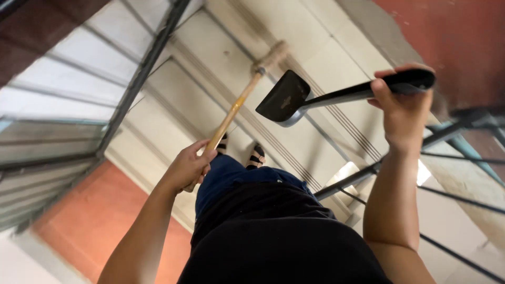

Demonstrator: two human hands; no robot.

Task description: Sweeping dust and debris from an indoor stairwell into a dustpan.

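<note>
So a broom point(247, 89) with a yellowish wooden stick is held in the left hand point(189, 167), fingers wrapped tight round the stick near its upper end. The pale bristle head point(272, 55) is set down on the light stair steps point(221, 58), well ahead of the feet. A black long-handled dustpan point(284, 98) is held up in the right hand point(402, 113), the grip pressed closed around the far end of its black handle point(363, 90), with the pan hanging just beside the broom stick, above the steps and not touching them as far as can be told. Two feet in striped sandals point(256, 155) are seen below, between broom and dustpan, on a step. Dark metal railings point(142, 73) are seen to the left and also to the right point(368, 171), and a reddish floor patch point(100, 215) lower left.
</note>
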